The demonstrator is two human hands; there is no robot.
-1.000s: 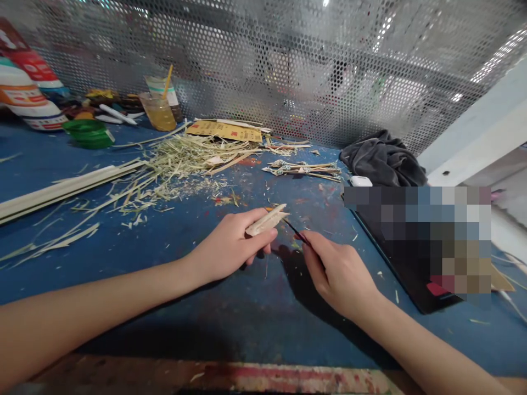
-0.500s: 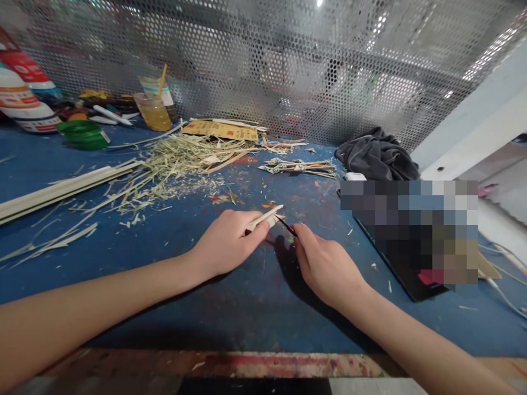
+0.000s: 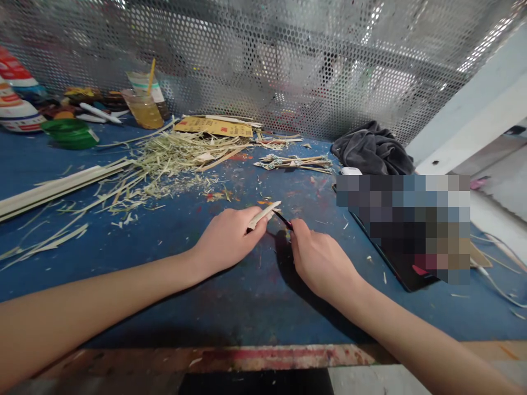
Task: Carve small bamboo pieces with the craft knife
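My left hand is closed round a short pale bamboo strip whose tip sticks out up and to the right, just above the blue table. My right hand pinches a thin dark blade with its tip against the end of the strip. Both hands rest on the table near its middle, a few centimetres apart.
A heap of bamboo shavings and long pale strips lie left. Behind are a small bundle of tied sticks, a yellow card, a glue cup, a green tape roll and bottles. A dark cloth and a black tablet sit right; perforated metal screen behind.
The view has shifted a little, so both hands sit slightly higher in the picture. The blade tip has come closer to the strip's end. Grips are unchanged.
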